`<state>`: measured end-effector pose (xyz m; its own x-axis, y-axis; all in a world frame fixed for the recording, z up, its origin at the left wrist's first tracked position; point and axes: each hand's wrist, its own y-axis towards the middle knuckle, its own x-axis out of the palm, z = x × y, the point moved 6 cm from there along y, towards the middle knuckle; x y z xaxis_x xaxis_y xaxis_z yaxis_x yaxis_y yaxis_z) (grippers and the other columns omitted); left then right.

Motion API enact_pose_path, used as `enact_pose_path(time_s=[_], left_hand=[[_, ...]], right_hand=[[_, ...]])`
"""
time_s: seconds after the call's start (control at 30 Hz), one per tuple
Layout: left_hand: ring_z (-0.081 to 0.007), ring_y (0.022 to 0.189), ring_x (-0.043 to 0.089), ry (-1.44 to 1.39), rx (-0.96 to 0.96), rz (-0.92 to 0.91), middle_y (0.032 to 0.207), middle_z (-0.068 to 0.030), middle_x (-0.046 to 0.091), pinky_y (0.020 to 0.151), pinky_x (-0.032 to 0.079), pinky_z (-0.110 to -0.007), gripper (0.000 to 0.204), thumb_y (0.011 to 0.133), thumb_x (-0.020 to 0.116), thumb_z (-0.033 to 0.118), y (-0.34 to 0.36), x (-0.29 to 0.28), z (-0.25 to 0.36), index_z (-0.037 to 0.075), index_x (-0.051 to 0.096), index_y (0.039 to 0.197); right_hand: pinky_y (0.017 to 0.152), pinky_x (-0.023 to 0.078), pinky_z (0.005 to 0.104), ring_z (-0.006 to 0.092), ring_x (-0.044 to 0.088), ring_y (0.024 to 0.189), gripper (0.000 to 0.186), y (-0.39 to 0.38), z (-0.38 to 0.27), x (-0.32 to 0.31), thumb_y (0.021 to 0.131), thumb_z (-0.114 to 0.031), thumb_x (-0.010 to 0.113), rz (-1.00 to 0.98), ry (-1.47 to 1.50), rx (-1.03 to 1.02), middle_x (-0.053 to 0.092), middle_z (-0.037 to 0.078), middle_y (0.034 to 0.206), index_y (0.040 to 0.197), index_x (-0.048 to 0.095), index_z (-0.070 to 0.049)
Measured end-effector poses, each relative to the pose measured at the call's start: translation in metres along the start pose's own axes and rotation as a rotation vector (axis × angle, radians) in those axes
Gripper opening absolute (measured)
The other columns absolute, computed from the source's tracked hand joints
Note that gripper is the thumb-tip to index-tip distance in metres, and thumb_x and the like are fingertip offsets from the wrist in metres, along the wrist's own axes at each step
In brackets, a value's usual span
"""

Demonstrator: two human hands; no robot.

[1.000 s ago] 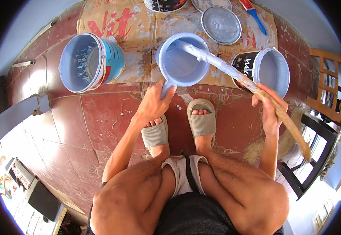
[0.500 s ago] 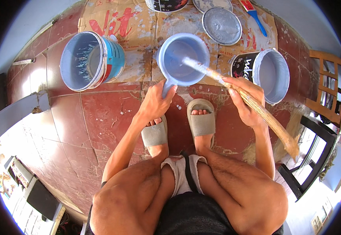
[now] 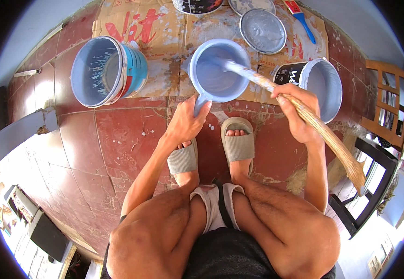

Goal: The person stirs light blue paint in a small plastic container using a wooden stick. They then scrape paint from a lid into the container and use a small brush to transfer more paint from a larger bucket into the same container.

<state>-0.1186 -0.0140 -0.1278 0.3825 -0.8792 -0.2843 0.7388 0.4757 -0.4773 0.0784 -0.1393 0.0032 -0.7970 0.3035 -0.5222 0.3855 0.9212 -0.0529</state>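
My left hand (image 3: 187, 120) is closed round the handle of a light blue plastic dipper (image 3: 201, 88), holding its mouth tilted up toward me. Inside the dipper is pale blue-grey paint (image 3: 216, 79). My right hand (image 3: 299, 111) grips a rough wooden stick (image 3: 322, 132), whose paint-coated far end reaches into the dipper; that tip is a little blurred. Beside my right hand stands a black paint bucket (image 3: 334, 90) with pale blue paint inside. To the left is a blue-and-white bucket (image 3: 136, 69), its inner wall streaked with paint.
Flattened, paint-stained cardboard (image 3: 164, 51) covers the red tiled floor (image 3: 127, 144) ahead. On it lie a paint-smeared lid (image 3: 263, 30), a blue-handled paintbrush (image 3: 306, 28) and another black bucket (image 3: 198, 6). A wooden chair (image 3: 385, 104) and a black frame (image 3: 367, 190) stand at right.
The stick and my right hand have shifted right and slightly up, with the stick's tip moving right inside the dipper. The dipper has barely moved.
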Motion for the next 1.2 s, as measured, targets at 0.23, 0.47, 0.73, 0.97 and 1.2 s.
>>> enact_pose_path(time_s=[0.23,0.47,0.73,0.97,1.2], left_hand=[[-0.0407,0.064,0.062,0.000,0.007,0.048,0.068,-0.0258,0.060,0.060,0.046,-0.045,0.033,0.095,0.056,0.025,-0.002,0.002,0.002,-0.007,0.056,0.092],[-0.0423,0.064,0.061,0.010,0.015,0.054,0.067,-0.0264,0.060,0.061,0.046,-0.046,0.033,0.095,0.056,0.026,-0.001,-0.009,0.004,-0.007,0.055,0.090],[-0.0432,0.066,0.061,0.013,0.026,0.077,0.068,-0.0273,0.059,0.061,0.046,-0.046,0.033,0.094,0.057,0.024,-0.001,-0.009,0.000,-0.008,0.054,0.088],[-0.0451,0.066,0.059,-0.005,0.054,0.025,0.069,-0.0287,0.058,0.061,0.045,-0.046,0.032,0.094,0.057,0.024,-0.004,-0.002,0.001,-0.008,0.054,0.087],[-0.0469,0.067,0.058,0.005,0.058,0.034,0.068,-0.0288,0.057,0.061,0.045,-0.047,0.033,0.094,0.057,0.025,-0.004,0.003,-0.001,-0.007,0.054,0.086]], right_hand=[[0.058,0.038,0.0259,0.0091,0.045,0.061,0.015,-0.008,0.012,0.006,0.090,-0.013,0.054,-0.143,0.201,0.140,0.054,0.003,0.070,0.089,0.062,-0.001],[0.055,0.037,0.0239,0.0063,0.044,0.059,0.021,0.000,0.015,-0.006,0.093,-0.018,0.052,-0.028,0.142,0.177,0.049,0.000,0.064,0.087,0.062,-0.001],[0.058,0.043,0.0238,0.0057,0.040,0.057,0.031,-0.006,0.022,0.023,0.099,-0.030,0.049,-0.158,0.605,0.346,0.040,-0.003,0.063,0.089,0.058,-0.001],[0.056,0.038,0.0246,0.0068,0.042,0.059,0.031,0.015,0.011,0.006,0.098,-0.026,0.051,-0.086,0.253,0.134,0.045,-0.002,0.062,0.079,0.059,-0.003],[0.049,0.032,0.0235,0.0054,0.040,0.052,0.027,-0.006,0.028,-0.004,0.095,-0.020,0.053,-0.069,0.210,0.259,0.044,-0.002,0.059,0.075,0.057,-0.003]])
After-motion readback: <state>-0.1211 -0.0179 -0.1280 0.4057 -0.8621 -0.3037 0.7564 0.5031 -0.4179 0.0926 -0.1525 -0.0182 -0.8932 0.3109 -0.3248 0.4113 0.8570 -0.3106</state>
